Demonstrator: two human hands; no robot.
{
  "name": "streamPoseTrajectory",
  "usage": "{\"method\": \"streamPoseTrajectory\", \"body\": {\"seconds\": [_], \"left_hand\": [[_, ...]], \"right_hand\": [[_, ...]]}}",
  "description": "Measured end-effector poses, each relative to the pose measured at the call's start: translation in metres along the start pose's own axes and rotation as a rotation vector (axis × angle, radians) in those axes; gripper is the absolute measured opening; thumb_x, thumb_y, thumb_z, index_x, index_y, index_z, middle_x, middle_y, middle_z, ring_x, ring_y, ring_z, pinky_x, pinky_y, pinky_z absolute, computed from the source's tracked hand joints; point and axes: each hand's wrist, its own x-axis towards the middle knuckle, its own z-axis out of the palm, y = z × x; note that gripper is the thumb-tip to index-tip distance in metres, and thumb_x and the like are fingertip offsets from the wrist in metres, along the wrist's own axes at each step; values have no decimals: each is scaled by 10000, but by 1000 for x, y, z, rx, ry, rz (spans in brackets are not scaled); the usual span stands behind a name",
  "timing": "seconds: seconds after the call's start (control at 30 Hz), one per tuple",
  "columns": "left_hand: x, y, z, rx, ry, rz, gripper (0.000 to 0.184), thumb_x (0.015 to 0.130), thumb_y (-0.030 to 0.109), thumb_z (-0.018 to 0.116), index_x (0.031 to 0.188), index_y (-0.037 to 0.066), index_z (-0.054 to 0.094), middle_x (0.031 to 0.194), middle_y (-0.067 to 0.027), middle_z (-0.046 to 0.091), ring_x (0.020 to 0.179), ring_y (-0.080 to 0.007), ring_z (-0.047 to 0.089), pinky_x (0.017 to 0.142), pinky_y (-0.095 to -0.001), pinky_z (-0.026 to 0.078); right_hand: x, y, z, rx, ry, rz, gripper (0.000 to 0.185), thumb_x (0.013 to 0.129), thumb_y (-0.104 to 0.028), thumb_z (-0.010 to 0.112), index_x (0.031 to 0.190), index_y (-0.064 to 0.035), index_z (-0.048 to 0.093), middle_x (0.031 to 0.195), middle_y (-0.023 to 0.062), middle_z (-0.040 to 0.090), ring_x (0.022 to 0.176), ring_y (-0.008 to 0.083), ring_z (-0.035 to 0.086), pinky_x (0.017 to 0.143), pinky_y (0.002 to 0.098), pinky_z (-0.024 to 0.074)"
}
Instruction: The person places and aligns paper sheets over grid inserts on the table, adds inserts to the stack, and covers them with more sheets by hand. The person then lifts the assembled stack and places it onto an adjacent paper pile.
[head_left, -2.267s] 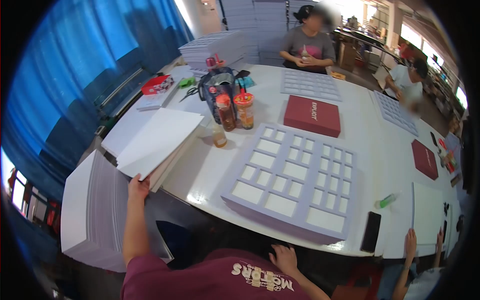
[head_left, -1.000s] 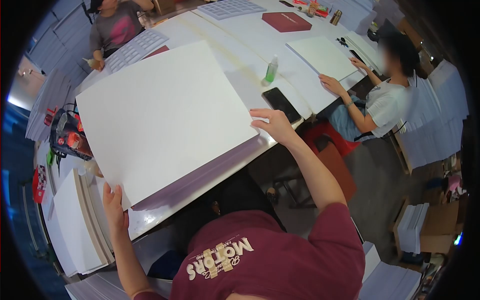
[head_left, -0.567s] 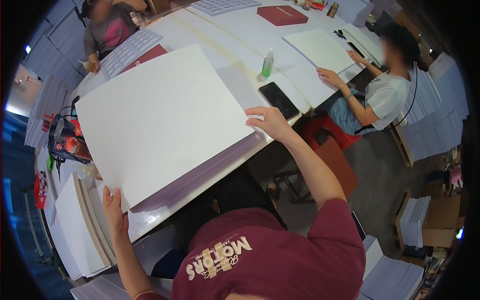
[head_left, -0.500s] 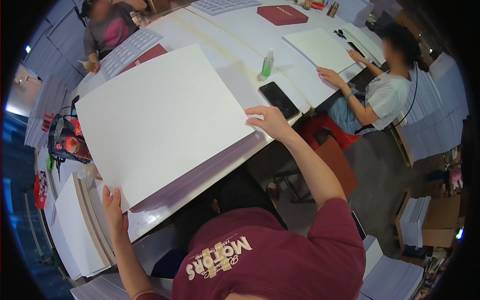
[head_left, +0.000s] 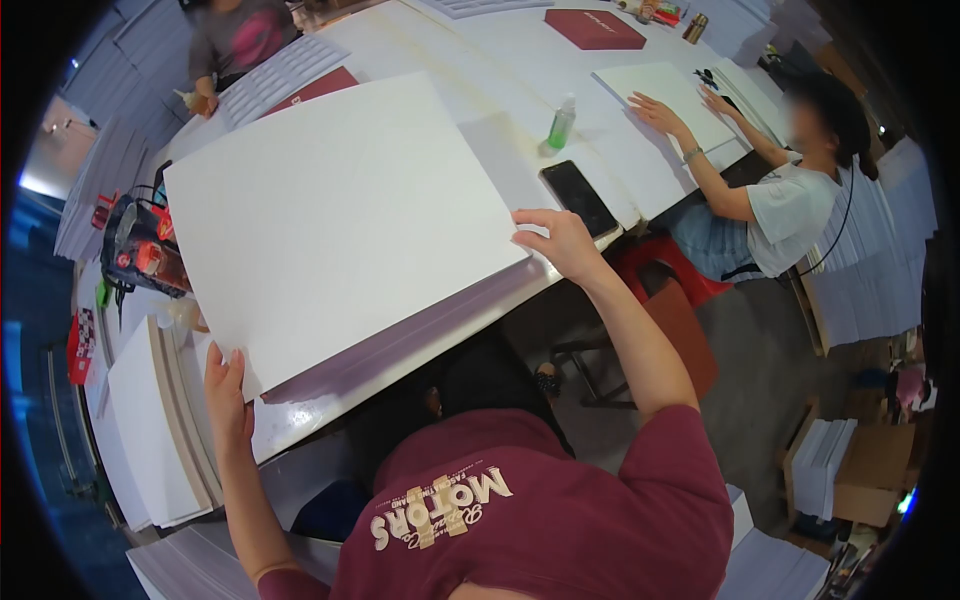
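A large white board [head_left: 345, 235], or a stack of boards seen from above, lies slanted over the near part of the table in front of me. My left hand [head_left: 228, 385] grips its near left corner, thumb along the edge and the other fingers partly hidden. At the right corner, my right hand [head_left: 562, 243] pinches the edge between thumb and fingers. Just beyond that hand lies a black phone [head_left: 578, 198]. The board's underside and what is beneath it are hidden.
A green-tinted bottle [head_left: 561, 125] stands behind the phone. Across the white table [head_left: 490, 90], a person [head_left: 790, 190] rests both hands on another white board [head_left: 665, 100]. Another person [head_left: 235, 40] sits at the far left. A bag [head_left: 135, 245] and stacked sheets [head_left: 150, 420] are at my left.
The whole view has shifted slightly, with the board and both my hands still together. The person on the right has moved a hand from the near edge onto their board.
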Motion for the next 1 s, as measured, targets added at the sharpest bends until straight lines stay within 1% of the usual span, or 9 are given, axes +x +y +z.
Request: {"method": "streamPoseTrajectory", "body": {"seconds": [0.13, 0.23, 0.33, 0.43, 0.53, 0.63, 0.73, 0.83, 1.0], "left_hand": [[-1, 0, -1, -6, -6, -9, 358, 1022, 175, 477, 1348, 43, 415, 1015, -89, 653, 706, -110, 637, 479, -244, 490], [-1, -4, -4, -20, -38, 9, 355, 1021, 169, 481, 1345, 40, 415, 1016, -92, 652, 704, -111, 640, 477, -246, 490], [-2, -8, -9, -27, -56, 27, 352, 1019, 144, 477, 1347, 33, 417, 1057, -100, 648, 758, -113, 642, 506, -241, 502], [-1, -17, -4, -35, 72, 97, 354, 1015, 110, 467, 1354, 23, 420, 1138, -115, 631, 904, -131, 634, 683, -253, 530], [-4, -13, -5, -8, 37, 72, 361, 1009, 83, 459, 1361, 14, 420, 1206, -126, 606, 1052, -149, 592, 899, -278, 473], [-7, -9, -3, 10, 47, 18, 362, 1007, 82, 462, 1360, 15, 421, 1198, -121, 610, 1039, -149, 598, 891, -280, 479], [0, -26, -9, 13, 55, 110, 355, 1004, 86, 467, 1351, 23, 428, 1163, -111, 624, 943, -132, 623, 723, -258, 532], [-7, -10, -4, 19, 10, 8, 342, 1005, 90, 472, 1338, 23, 435, 1127, -96, 633, 888, -117, 627, 643, -243, 529], [-2, -20, -8, 53, 29, 61, 334, 1003, 83, 479, 1327, 10, 438, 1119, -84, 634, 928, -119, 622, 745, -246, 512]], "right_hand": [[0, 4, 5, -30, 45, -66, 306, 823, -178, 733, 1076, -9, 703, 1048, 157, 714, 995, 282, 677, 893, 357, 492], [0, -6, 2, -324, -19, -93, 338, 826, -166, 728, 1129, -25, 674, 1037, 132, 711, 1048, 257, 647, 934, 394, 450], [-11, -22, 11, -524, 136, -164, 406, 822, -149, 716, 1200, -36, 622, 1108, 127, 680, 1117, 260, 605, 968, 426, 408], [-24, -24, 27, -617, 253, -350, 486, 805, -156, 720, 1250, -22, 575, 1226, 154, 622, 1182, 312, 562, 986, 440, 400], [-46, -38, 47, -592, 174, -409, 652, 797, -227, 735, 1364, -28, 483, 1418, 206, 462, 1338, 386, 412, 1096, 499, 322], [-57, -37, 62, -579, 109, -443, 753, 782, -294, 746, 1429, -75, 429, 1487, 210, 379, 1399, 398, 328, 1140, 552, 254], [-59, -35, 66, -650, 86, -468, 766, 747, -304, 769, 1417, -104, 455, 1475, 211, 397, 1392, 402, 339, 1136, 567, 247], [-58, -36, 68, -695, 79, -477, 783, 714, -301, 790, 1405, -113, 473, 1465, 206, 412, 1390, 403, 341, 1134, 577, 247], [-60, -55, 80, -638, 34, -493, 804, 688, -300, 798, 1379, -42, 477, 1446, 207, 435, 1371, 416, 364, 1124, 558, 287]]}}
